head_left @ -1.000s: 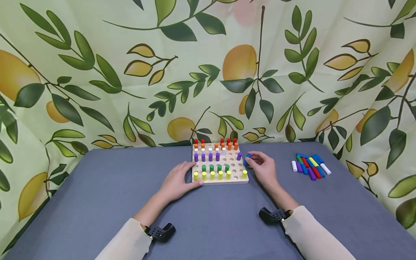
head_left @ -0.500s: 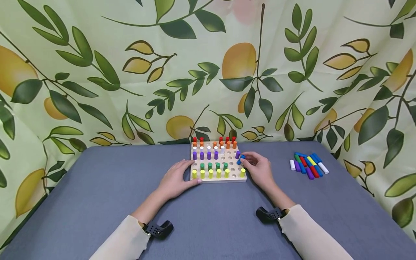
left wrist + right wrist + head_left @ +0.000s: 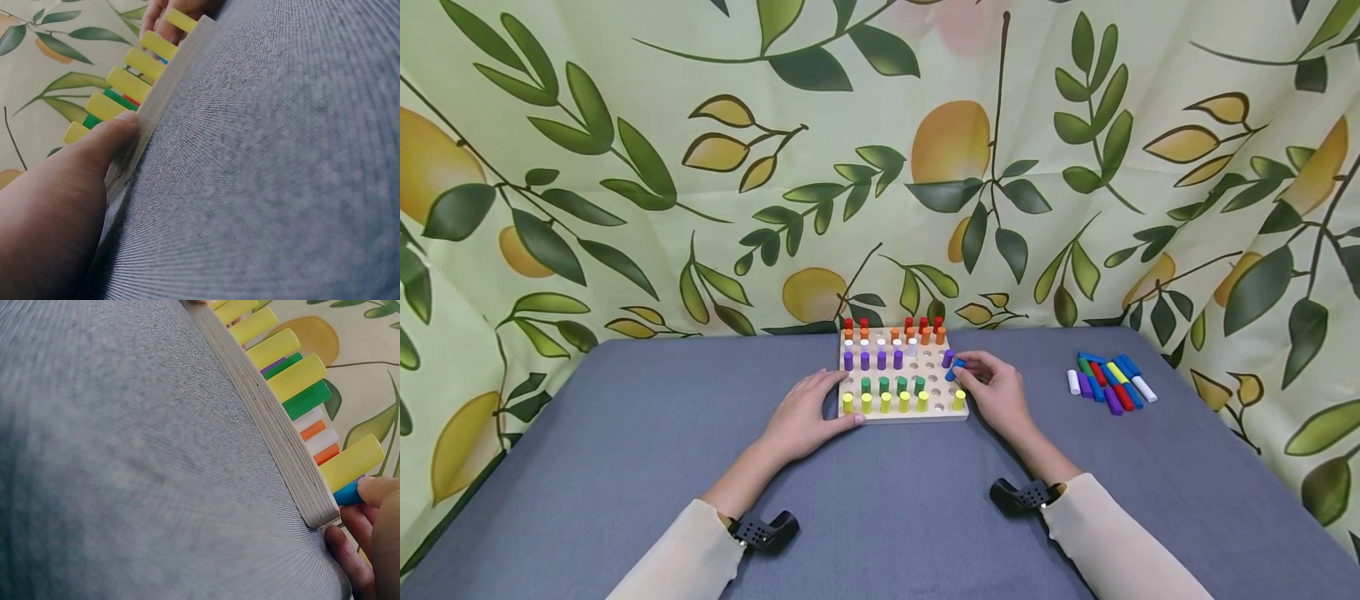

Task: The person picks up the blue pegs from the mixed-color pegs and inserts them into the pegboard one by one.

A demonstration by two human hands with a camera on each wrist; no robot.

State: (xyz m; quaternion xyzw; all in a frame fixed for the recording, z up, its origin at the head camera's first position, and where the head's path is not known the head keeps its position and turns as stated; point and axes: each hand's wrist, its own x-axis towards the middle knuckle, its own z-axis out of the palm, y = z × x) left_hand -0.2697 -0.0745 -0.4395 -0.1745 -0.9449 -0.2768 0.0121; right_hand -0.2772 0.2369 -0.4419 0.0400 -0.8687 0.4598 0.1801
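Note:
A wooden pegboard [image 3: 887, 419] carries rows of round pegs in red, orange, white, purple, green and yellow. My left hand [image 3: 802, 414] holds its front left corner, thumb along the front edge and fingers at the left side. At the right edge, my right hand [image 3: 996, 390] pinches a blue peg [image 3: 953, 372] between thumb and index finger. This peg leans over the last column, between a purple peg [image 3: 947, 358] and a yellow peg [image 3: 959, 400]. In the right wrist view the blue peg [image 3: 349, 494] shows just behind the end yellow peg; its lower end is hidden.
A group of loose pegs [image 3: 1112, 385] in blue, white, purple, red, green and yellow lies on the grey cloth-covered table [image 3: 895, 508], right of the board. A leaf-and-fruit patterned curtain [image 3: 850, 167] hangs behind the table. Both wrists wear black camera mounts.
My right hand has moved left, bringing the blue peg from beside the board's right edge to over its last column. The left hand keeps its hold on the board.

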